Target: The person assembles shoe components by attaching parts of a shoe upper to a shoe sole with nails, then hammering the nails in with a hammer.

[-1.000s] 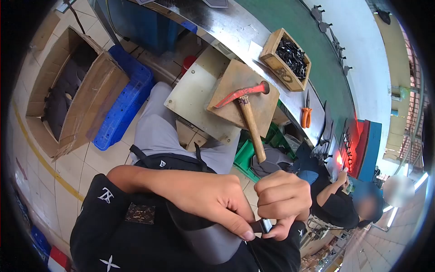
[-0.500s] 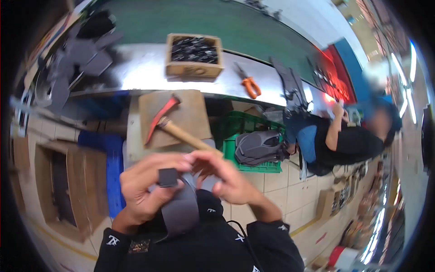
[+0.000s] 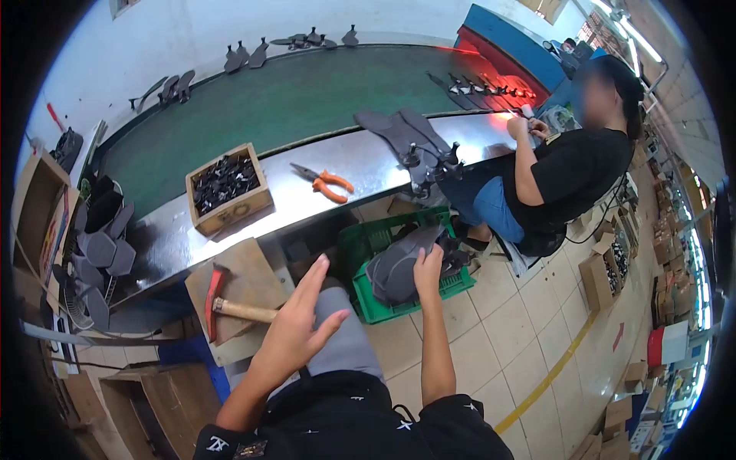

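My left hand (image 3: 295, 328) is open and empty, fingers stretched and thumb apart, above my lap beside a hammer's wooden handle (image 3: 245, 309). The red hammer head (image 3: 216, 303) rests on a worn board (image 3: 244, 268). My right hand (image 3: 428, 272) reaches over a green crate (image 3: 383, 312), its thumb and fingers at the edge of a grey sandal sole (image 3: 422, 238) on the pile; part of this grip is hidden. More grey soles (image 3: 395, 272) lie heaped in the crate.
On the metal bench stand a wooden box (image 3: 253, 207) of small black parts, orange-handled pliers (image 3: 330, 185) and grey soles with straps (image 3: 406, 138). A green conveyor (image 3: 307, 100) runs behind. A co-worker (image 3: 575, 165) sits at right. Cardboard boxes (image 3: 594, 280) stand on the floor.
Both hands were together at my chest on a grey sole with a small black square piece. They have separated: the left is empty, the right is at the crate. My view has turned.
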{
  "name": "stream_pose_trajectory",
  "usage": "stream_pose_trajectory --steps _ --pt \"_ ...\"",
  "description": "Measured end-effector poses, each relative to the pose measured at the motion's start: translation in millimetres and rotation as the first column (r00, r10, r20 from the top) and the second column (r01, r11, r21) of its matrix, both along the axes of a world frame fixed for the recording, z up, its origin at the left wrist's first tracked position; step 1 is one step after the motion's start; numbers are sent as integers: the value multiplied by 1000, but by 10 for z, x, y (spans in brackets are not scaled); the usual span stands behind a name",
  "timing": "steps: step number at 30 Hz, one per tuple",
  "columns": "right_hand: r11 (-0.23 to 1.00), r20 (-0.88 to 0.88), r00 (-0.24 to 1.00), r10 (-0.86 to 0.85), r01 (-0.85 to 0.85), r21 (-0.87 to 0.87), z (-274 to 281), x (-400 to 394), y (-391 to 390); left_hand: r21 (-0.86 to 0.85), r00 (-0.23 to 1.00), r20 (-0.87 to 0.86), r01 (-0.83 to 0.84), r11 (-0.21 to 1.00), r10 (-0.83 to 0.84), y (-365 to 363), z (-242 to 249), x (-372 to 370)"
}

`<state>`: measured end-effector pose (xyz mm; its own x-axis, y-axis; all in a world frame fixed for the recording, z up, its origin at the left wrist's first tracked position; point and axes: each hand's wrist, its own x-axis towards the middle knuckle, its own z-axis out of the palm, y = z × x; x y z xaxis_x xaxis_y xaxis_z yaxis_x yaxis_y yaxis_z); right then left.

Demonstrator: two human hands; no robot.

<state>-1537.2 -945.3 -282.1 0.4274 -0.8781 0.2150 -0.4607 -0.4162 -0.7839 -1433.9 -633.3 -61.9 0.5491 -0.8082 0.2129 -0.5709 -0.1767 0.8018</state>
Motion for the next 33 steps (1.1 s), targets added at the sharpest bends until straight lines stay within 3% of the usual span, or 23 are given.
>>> stream_pose_trajectory --steps 3,5,7,10,11,12,13,15,16,17,18,22,24,26,27,29,30,31,33 --pt "965 -232 958 -166 110 -237 -214 88 -157 16 996 38 -76 997 75 81 -57 55" --pt "921 -359 894 -268 128 -368 119 176 -23 53 987 -21 -158 986 159 160 -14 84" --pt "883 -184 956 -229 125 -453 412 350 -173 69 969 -111 -216 974 222 218 6 139" --pt "846 111 981 -158 193 -497 1084 776 -869 80 961 -75 -262 962 268 290 5 208" --pt "839 29 965 -262 243 -487 1238 957 -1227 84 960 -61 -269 959 274 311 16 228" --pt "781 57 954 -294 274 -561 1360 1139 -1561 79 962 -20 -269 960 271 333 16 245" --pt "809 -94 946 -311 212 -548 1468 1293 -1858 72 963 22 -271 960 270 361 6 257" --pt "919 -481 876 -47 -150 -363 1313 1595 -2567 58 955 106 -285 957 278 410 23 290" --pt "884 -487 869 -82 -162 -438 1362 1736 -2662 49 951 -24 -308 950 309 393 163 246" --pt "843 -489 864 -118 -173 -509 1540 1884 -2573 46 945 78 -322 946 318 411 224 251" --pt "782 -378 919 -112 -153 -604 1688 1957 -2480 31 929 138 -352 936 345 442 244 290" --pt "373 -56 989 138 -104 -922 2759 2061 -1172 -49 848 262 -464 885 460 454 324 427" --pt "172 -191 945 266 -241 -955 3218 1872 -326 -135 808 314 -482 866 499 364 506 503" --pt "-162 -297 851 432 -251 -954 3499 1658 378 -233 687 524 -453 861 503 318 701 572" --pt "-269 -309 791 527 -190 -944 3600 1567 759 -271 651 543 -463 844 531 326 814 566" --pt "-289 -354 492 795 -207 -935 3540 1391 1377 -332 613 534 -481 811 582 440 1026 506" --pt "-429 -450 431 782 -149 -891 3510 1345 1563 -329 727 422 -433 839 541 590 971 522" --pt "-387 -431 280 858 -200 -900 3425 1288 1786 -336 824 301 -380 862 481 752 902 528" --pt "-369 -438 102 893 -391 -843 3253 1287 2018 -375 933 -131 -359 855 335 1080 777 439"
